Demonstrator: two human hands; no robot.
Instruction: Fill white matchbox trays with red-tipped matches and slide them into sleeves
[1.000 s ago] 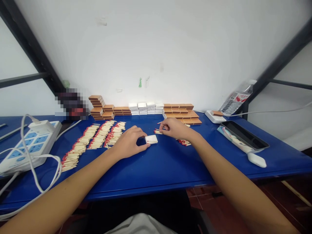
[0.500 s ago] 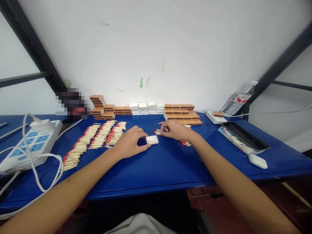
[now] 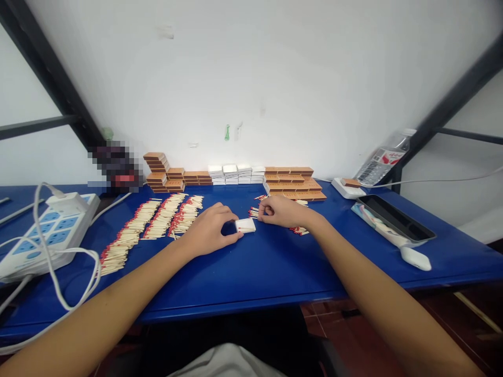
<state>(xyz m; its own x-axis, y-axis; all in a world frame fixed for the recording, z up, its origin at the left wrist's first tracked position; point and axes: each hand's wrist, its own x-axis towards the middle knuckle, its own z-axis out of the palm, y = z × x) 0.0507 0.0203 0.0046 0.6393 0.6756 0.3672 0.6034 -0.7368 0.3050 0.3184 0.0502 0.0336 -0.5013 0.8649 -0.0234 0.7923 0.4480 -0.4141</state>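
My left hand (image 3: pixel 214 226) holds a small white matchbox tray (image 3: pixel 247 224) on the blue table, thumb at the near edge and fingers at the far one. At least one red-tipped match lies in the tray. To its right, my right hand (image 3: pixel 283 210) is closed in a pinch over loose matches (image 3: pixel 253 212). Whatever lies between its fingertips is hidden. More matches (image 3: pixel 299 230) stick out from beneath that hand. Left of my left hand, several slanting rows of matches (image 3: pixel 157 220) lie on the table.
Along the wall stand brown matchboxes (image 3: pixel 293 186), white trays (image 3: pixel 238 174) and more brown boxes (image 3: pixel 165 180). A power strip (image 3: pixel 58 230) with white cables (image 3: pixel 51 262) lies left. On the right are a plastic bottle (image 3: pixel 387 157), a black tray-like case (image 3: pixel 396 217) and a white earbud case (image 3: pixel 415 258).
My right hand stays over the loose matches, its fingers shifting slightly. My left hand and the tray keep their place; the view tilts a little.
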